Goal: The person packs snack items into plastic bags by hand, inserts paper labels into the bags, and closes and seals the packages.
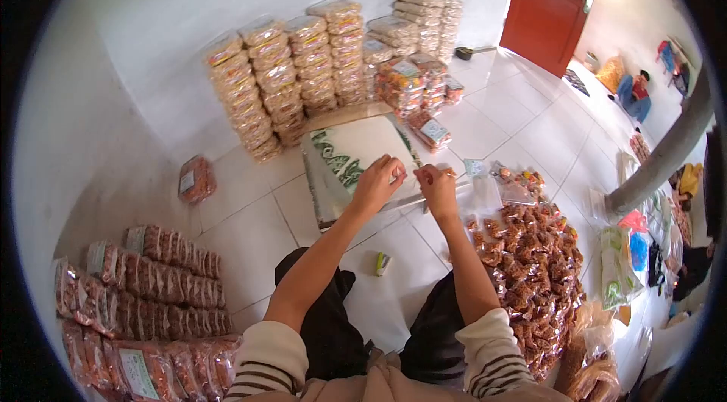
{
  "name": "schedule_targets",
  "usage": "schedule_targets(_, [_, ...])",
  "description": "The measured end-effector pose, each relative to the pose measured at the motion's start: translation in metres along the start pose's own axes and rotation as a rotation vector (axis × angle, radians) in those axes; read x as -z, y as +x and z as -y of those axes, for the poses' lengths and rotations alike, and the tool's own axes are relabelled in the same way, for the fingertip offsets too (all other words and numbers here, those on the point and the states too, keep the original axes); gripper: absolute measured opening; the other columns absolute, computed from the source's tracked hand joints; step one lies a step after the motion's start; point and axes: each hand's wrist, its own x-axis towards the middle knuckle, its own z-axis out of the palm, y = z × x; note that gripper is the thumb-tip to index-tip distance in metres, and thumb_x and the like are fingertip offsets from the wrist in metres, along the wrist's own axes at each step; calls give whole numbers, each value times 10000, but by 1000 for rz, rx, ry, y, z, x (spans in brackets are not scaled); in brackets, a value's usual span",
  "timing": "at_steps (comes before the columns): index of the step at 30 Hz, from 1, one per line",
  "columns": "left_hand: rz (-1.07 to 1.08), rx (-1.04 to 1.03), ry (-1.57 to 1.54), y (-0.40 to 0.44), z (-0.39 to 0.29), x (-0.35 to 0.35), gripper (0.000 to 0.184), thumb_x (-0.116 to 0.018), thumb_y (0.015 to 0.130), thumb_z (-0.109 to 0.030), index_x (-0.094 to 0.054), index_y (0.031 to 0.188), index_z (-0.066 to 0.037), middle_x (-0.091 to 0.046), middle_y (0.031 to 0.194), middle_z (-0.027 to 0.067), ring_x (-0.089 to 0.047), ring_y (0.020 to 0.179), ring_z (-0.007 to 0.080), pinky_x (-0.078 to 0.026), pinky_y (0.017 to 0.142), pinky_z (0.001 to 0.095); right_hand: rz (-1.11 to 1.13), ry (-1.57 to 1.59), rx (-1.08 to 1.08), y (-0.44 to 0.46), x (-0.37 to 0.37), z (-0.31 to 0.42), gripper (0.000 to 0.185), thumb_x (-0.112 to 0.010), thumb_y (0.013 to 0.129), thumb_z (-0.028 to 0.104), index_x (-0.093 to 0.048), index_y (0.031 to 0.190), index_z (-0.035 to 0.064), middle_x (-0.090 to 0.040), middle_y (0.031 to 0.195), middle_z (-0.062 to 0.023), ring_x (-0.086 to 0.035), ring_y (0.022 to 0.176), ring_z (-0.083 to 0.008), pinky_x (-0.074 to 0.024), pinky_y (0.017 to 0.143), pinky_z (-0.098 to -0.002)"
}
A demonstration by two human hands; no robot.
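Observation:
My left hand (378, 181) is over the near edge of a low table (367, 140) with a white top and a green leaf pattern. Its thumb and fingers are pinched together. A short distance to its right, my right hand (437, 190) is also closed in a pinch at the table's right corner. Whatever either hand holds is too small to make out. Right of my right hand lie clear plastic bags (485, 191) and a big heap of small brown snack packets (534, 273).
Tall stacks of packed snacks (291, 72) line the back wall. Rows of brown packs (163, 281) lie at left, with a single pack (197, 179) behind. A small green-and-white box (383, 263) lies between my legs. At far right are a pole (659, 152) and a seated person (634, 95).

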Motion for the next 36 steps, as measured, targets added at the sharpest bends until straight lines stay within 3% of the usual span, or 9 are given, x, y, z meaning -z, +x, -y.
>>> schedule_targets(5, [-161, 353, 164, -16, 66, 10, 193, -588, 730, -86, -484, 892, -93, -479, 842, 118, -529, 731, 238, -439, 548, 313, -127, 275, -87, 19, -22, 8, 104, -502, 820, 45, -578, 830, -25, -601, 624, -133, -619, 560, -177, -472, 517, -276])
schedule_targets(7, [153, 1171, -912, 0, 78, 33, 242, -536, 738, -46, -453, 965, -61, -428, 966, 109, -527, 760, 216, -458, 564, 274, -56, 257, -85, 28, -26, 14, 112, -465, 834, 12, -569, 842, -27, -605, 693, -144, -621, 561, -174, -471, 512, -270])
schedule_targets(8, [-52, 1131, -1093, 0, 72, 28, 283, -479, 730, 8, -440, 1009, -22, -422, 987, 99, -538, 796, 202, -479, 618, 244, -53, 335, -76, 33, -34, 12, 112, -456, 830, -6, -564, 850, -26, -603, 742, -151, -622, 574, -180, -470, 508, -269])
schedule_targets(14, [-195, 624, -882, 54, 59, 54, 266, -430, 756, 70, -482, 997, -30, -470, 1155, 125, -504, 1038, 207, -425, 864, 297, -162, 217, 239, 83, -35, 36, 162, -439, 781, -90, -534, 892, -20, -553, 869, -167, -577, 812, -317, -461, 671, -345])
schedule_targets(16, [-461, -28, -670, 65, 40, 65, 225, -447, 748, 90, -513, 935, -15, -489, 1167, 109, -480, 1082, 186, -372, 924, 309, -314, 195, 449, 87, -20, 69, 180, -450, 772, -88, -528, 908, -1, -534, 930, -153, -536, 883, -337, -439, 738, -369])
schedule_targets(19, [-564, -133, -425, 57, 43, 59, 233, -461, 721, 90, -513, 923, -13, -556, 1072, 103, -545, 944, 175, -447, 753, 245, -291, 150, 519, 77, -22, 61, 184, -459, 778, -73, -523, 928, 13, -531, 988, -138, -538, 889, -314, -446, 732, -364])
schedule_targets(23, [-640, 23, -311, 23, 89, 4, 270, -465, 712, 89, -497, 955, -23, -551, 1076, 110, -550, 945, 196, -444, 706, 246, -155, 203, 318, 52, -69, -2, 191, -456, 790, -57, -505, 959, 19, -527, 974, -148, -537, 879, -319, -446, 721, -370])
schedule_targets(28, [-141, 458, -271, -30, 155, -55, 287, -416, 733, 59, -444, 1003, -32, -517, 1145, 128, -561, 927, 253, -435, 721, 323, 186, 98, 69, 24, -132, -93, 282, -427, 712, -94, -471, 964, 25, -486, 988, -159, -516, 887, -340, -453, 711, -399])
schedule_targets(36, [-41, 420, -50, -80, 221, -114, 448, -477, 719, 33, -373, 1154, 19, -510, 987, 126, -462, 1061, 327, -406, 827, 373, 387, -222, 3, -9, -191, -169, 356, -448, 704, -66, -490, 1043, 36, -419, 1109, -137, -466, 983, -333, -427, 779, -409])
